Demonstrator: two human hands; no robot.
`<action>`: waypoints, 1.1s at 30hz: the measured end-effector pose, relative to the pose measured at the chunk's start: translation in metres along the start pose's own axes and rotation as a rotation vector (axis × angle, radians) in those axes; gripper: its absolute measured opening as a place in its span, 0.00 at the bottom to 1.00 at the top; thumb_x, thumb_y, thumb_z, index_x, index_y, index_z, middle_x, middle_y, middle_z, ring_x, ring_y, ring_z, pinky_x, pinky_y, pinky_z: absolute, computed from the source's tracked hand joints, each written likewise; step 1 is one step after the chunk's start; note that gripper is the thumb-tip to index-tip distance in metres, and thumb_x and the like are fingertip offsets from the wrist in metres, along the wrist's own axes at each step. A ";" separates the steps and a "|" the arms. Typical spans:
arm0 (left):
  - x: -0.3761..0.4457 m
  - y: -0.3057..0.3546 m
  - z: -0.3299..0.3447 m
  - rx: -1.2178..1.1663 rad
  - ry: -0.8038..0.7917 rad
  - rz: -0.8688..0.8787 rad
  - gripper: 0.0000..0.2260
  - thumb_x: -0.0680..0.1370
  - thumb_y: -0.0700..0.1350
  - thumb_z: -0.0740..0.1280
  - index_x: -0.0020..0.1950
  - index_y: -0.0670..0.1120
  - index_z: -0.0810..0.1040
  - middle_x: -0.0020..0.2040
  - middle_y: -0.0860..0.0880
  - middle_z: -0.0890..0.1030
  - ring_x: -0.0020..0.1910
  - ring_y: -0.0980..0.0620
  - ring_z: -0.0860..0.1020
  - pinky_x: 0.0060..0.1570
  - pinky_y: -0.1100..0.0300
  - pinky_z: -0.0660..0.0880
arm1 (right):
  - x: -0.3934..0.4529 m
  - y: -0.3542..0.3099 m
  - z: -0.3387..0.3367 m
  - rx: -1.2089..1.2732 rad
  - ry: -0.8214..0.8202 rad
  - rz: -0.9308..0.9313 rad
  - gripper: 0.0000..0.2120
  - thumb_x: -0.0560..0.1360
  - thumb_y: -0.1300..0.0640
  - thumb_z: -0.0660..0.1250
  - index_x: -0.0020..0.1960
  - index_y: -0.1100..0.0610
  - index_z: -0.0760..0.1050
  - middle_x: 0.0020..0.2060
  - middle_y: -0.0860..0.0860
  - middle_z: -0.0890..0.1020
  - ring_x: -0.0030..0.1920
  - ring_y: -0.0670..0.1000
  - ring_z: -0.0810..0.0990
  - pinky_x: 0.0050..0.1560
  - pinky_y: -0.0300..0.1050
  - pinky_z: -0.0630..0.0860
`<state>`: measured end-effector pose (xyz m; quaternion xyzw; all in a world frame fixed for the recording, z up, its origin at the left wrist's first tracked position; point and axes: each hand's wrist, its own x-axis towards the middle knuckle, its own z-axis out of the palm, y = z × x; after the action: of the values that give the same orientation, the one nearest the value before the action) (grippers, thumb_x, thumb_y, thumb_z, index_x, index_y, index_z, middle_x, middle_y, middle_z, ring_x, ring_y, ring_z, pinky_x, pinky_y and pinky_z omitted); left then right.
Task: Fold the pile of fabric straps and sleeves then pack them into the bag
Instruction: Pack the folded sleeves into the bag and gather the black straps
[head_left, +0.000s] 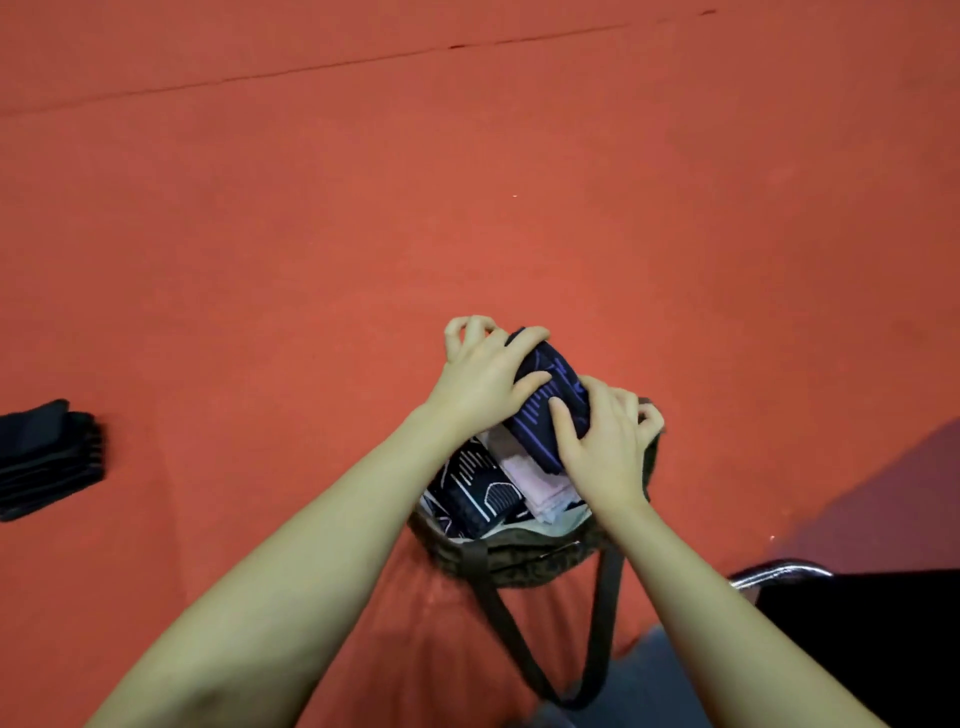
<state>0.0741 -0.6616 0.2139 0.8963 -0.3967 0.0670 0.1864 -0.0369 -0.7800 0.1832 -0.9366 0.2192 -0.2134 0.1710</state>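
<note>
The left hand (485, 371) and right hand (605, 441) are gripping a folded dark sleeve (553, 387) with pale stripes from either side, fingers curled round it, holding it over the open mouth of the bag (524, 564). Inside the bag, a patterned black piece (475, 491) and a pink piece (530, 475) are lying side by side. A stack of folded black fabric (49, 457) is sitting well apart on the red table (467, 182).
</note>
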 end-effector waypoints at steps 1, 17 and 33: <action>0.008 0.008 0.010 -0.015 -0.045 0.003 0.21 0.79 0.58 0.59 0.69 0.51 0.70 0.50 0.47 0.80 0.60 0.42 0.68 0.58 0.50 0.51 | -0.001 0.010 -0.001 -0.018 0.007 0.032 0.22 0.75 0.42 0.54 0.56 0.56 0.77 0.45 0.50 0.81 0.51 0.55 0.75 0.50 0.46 0.53; 0.007 0.055 0.132 0.015 -0.091 0.021 0.23 0.76 0.61 0.55 0.60 0.48 0.77 0.36 0.48 0.79 0.44 0.42 0.75 0.50 0.51 0.58 | 0.010 0.108 0.021 -0.045 -0.032 0.252 0.17 0.77 0.47 0.56 0.55 0.57 0.76 0.50 0.55 0.76 0.52 0.60 0.72 0.56 0.52 0.58; 0.022 0.032 0.148 0.224 0.106 0.271 0.20 0.77 0.59 0.59 0.61 0.48 0.75 0.44 0.45 0.76 0.51 0.43 0.71 0.51 0.50 0.62 | 0.063 0.127 0.036 -0.043 -0.098 0.057 0.17 0.80 0.50 0.52 0.40 0.56 0.73 0.30 0.49 0.75 0.32 0.54 0.73 0.39 0.46 0.53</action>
<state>0.0607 -0.7535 0.0927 0.8451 -0.4934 0.1823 0.0954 -0.0115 -0.9099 0.1200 -0.9428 0.2416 -0.1576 0.1671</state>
